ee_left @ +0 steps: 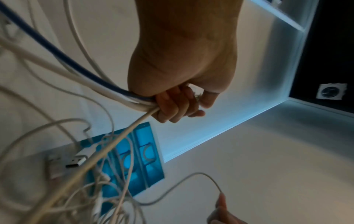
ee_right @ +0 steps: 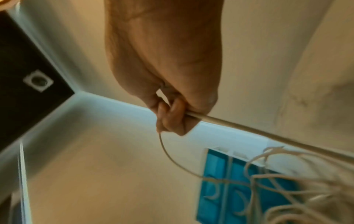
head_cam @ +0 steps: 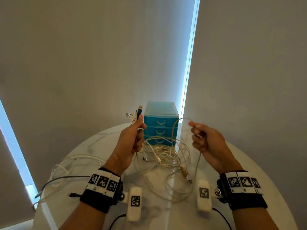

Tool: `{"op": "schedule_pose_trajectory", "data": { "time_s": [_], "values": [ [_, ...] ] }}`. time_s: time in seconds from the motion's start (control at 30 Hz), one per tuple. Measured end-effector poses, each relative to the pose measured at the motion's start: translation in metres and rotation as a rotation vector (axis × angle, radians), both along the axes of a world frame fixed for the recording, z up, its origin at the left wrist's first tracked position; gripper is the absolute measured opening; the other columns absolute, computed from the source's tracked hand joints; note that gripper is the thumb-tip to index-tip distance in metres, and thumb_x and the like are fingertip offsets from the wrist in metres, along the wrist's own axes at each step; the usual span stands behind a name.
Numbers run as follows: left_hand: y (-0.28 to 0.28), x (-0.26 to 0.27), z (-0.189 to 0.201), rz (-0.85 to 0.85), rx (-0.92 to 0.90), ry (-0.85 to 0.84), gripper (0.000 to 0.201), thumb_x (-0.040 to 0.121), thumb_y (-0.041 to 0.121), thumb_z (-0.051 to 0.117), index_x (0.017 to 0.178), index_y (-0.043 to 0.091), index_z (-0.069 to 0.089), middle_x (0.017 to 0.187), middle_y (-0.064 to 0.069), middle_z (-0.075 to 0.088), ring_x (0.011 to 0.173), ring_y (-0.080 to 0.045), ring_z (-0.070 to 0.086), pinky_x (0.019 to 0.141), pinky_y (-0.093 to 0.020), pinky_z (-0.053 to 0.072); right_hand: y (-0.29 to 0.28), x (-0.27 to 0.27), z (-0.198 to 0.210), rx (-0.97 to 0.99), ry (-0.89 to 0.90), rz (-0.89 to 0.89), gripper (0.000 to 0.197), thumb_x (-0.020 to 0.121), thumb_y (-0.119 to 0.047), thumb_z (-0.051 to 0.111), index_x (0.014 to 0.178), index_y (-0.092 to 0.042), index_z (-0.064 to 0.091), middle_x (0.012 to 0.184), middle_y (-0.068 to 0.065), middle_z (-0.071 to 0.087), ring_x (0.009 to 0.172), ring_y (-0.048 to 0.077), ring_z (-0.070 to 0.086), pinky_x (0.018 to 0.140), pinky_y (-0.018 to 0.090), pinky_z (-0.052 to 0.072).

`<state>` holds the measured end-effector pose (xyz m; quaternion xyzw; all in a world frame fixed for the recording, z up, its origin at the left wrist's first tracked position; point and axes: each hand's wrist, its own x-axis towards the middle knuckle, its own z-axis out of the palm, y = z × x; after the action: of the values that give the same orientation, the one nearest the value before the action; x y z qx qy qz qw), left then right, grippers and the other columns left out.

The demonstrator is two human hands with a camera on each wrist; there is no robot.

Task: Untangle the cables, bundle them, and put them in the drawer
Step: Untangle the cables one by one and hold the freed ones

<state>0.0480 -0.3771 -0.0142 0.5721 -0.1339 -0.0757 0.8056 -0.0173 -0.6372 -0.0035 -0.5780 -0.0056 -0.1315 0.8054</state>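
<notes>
A tangle of white cables (head_cam: 166, 155) lies on the round marble table (head_cam: 249, 163) in front of a blue three-drawer box (head_cam: 160, 123), all drawers closed. My left hand (head_cam: 136, 135) is raised in a fist round several cables (ee_left: 118, 97), white ones and a blue one; their USB plugs (head_cam: 135, 114) stick up above the thumb. My right hand (head_cam: 201, 135) is lifted to the same height and pinches one thin white cable (ee_right: 220, 121), which loops (head_cam: 176, 127) back down into the tangle. In the right wrist view the fingers (ee_right: 170, 116) curl round that cable.
More white cables (head_cam: 74, 161) and a dark cable (head_cam: 54, 180) trail over the table's left side toward its edge. A loose connector (head_cam: 183, 172) lies near the front of the tangle. Grey blinds hang behind the table, with a bright window gap (head_cam: 189, 63) beside the drawer box.
</notes>
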Motion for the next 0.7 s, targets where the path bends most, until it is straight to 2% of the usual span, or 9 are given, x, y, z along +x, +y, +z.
{"op": "schedule_pose_trajectory", "data": {
  "time_s": [0.1, 0.2, 0.3, 0.43, 0.47, 0.53, 0.6, 0.63, 0.7],
  "values": [
    [0.016, -0.011, 0.027, 0.114, -0.073, -0.08, 0.039, 0.101, 0.054, 0.067, 0.073, 0.028, 0.054, 0.059, 0.007, 0.032, 0.045, -0.009, 0.023, 0.039, -0.022, 0.022, 0.005, -0.008, 0.035, 0.226, -0.27, -0.035, 0.026, 0.11, -0.02, 0.05, 0.13, -0.011, 0.064, 0.082, -0.006, 0.052, 0.054, 0.005, 0.034, 0.043, 0.019, 0.026],
    [0.041, -0.02, 0.056, 0.184, -0.202, -0.127, 0.041, 0.102, 0.048, 0.067, 0.069, 0.028, 0.052, 0.056, 0.01, 0.032, 0.043, -0.008, 0.021, 0.037, -0.022, 0.021, 0.01, -0.008, 0.075, 0.308, -0.41, -0.174, 0.02, 0.111, -0.019, 0.052, 0.127, -0.016, 0.063, 0.084, -0.006, 0.058, 0.056, 0.006, 0.038, 0.045, 0.019, 0.03],
    [0.055, -0.026, 0.078, 0.22, -0.261, -0.155, 0.04, 0.102, 0.045, 0.067, 0.069, 0.028, 0.05, 0.057, 0.01, 0.029, 0.044, -0.008, 0.018, 0.037, -0.022, 0.019, 0.018, 0.013, 0.109, 0.362, -0.413, -0.364, 0.014, 0.109, -0.007, 0.048, 0.118, -0.013, 0.058, 0.081, -0.003, 0.058, 0.053, 0.007, 0.043, 0.045, 0.021, 0.033],
    [0.056, -0.031, 0.099, 0.255, -0.137, -0.22, 0.039, 0.1, 0.041, 0.071, 0.07, 0.029, 0.05, 0.057, 0.01, 0.03, 0.045, -0.009, 0.02, 0.039, -0.023, 0.021, 0.065, 0.065, 0.137, 0.27, -0.314, -0.523, 0.024, 0.107, 0.001, 0.039, 0.12, -0.014, 0.054, 0.088, 0.006, 0.06, 0.053, 0.009, 0.049, 0.046, 0.021, 0.039],
    [0.055, -0.033, 0.102, 0.259, -0.1, -0.234, 0.039, 0.101, 0.04, 0.071, 0.07, 0.029, 0.05, 0.057, 0.009, 0.032, 0.046, -0.009, 0.022, 0.04, -0.023, 0.022, 0.084, 0.076, 0.138, 0.168, -0.296, -0.497, 0.025, 0.109, -0.002, 0.041, 0.125, -0.014, 0.056, 0.091, 0.008, 0.062, 0.057, 0.01, 0.052, 0.048, 0.021, 0.042],
    [0.055, -0.039, 0.108, 0.287, -0.036, -0.27, 0.038, 0.102, 0.04, 0.07, 0.071, 0.029, 0.051, 0.057, 0.009, 0.035, 0.048, -0.01, 0.026, 0.044, -0.024, 0.025, 0.128, 0.087, 0.138, -0.198, -0.304, -0.198, 0.026, 0.111, -0.008, 0.05, 0.133, -0.015, 0.061, 0.101, 0.016, 0.068, 0.071, 0.016, 0.061, 0.057, 0.023, 0.053],
    [0.058, -0.046, 0.114, 0.366, 0.03, -0.326, 0.041, 0.103, 0.043, 0.068, 0.067, 0.029, 0.053, 0.058, 0.011, 0.041, 0.052, -0.009, 0.033, 0.051, -0.026, 0.03, 0.168, 0.086, 0.133, -0.797, -0.255, 0.25, 0.026, 0.107, -0.013, 0.061, 0.13, -0.018, 0.071, 0.116, 0.014, 0.074, 0.095, 0.02, 0.071, 0.084, 0.031, 0.061],
    [0.061, -0.05, 0.116, 0.413, 0.049, -0.354, 0.044, 0.103, 0.043, 0.068, 0.063, 0.03, 0.054, 0.057, 0.014, 0.044, 0.055, -0.009, 0.036, 0.056, -0.027, 0.033, 0.181, 0.086, 0.127, -1.099, -0.221, 0.394, 0.025, 0.105, -0.017, 0.065, 0.128, -0.022, 0.074, 0.124, 0.008, 0.076, 0.109, 0.018, 0.071, 0.098, 0.035, 0.058],
    [0.071, -0.055, 0.12, 0.493, 0.058, -0.411, 0.05, 0.102, 0.041, 0.069, 0.055, 0.031, 0.054, 0.055, 0.017, 0.046, 0.058, -0.008, 0.039, 0.063, -0.03, 0.033, 0.192, 0.086, 0.118, -1.402, -0.289, 0.341, 0.027, 0.107, -0.026, 0.063, 0.132, -0.023, 0.075, 0.134, 0.0, 0.075, 0.121, 0.01, 0.065, 0.112, 0.036, 0.047]
  ]
}}
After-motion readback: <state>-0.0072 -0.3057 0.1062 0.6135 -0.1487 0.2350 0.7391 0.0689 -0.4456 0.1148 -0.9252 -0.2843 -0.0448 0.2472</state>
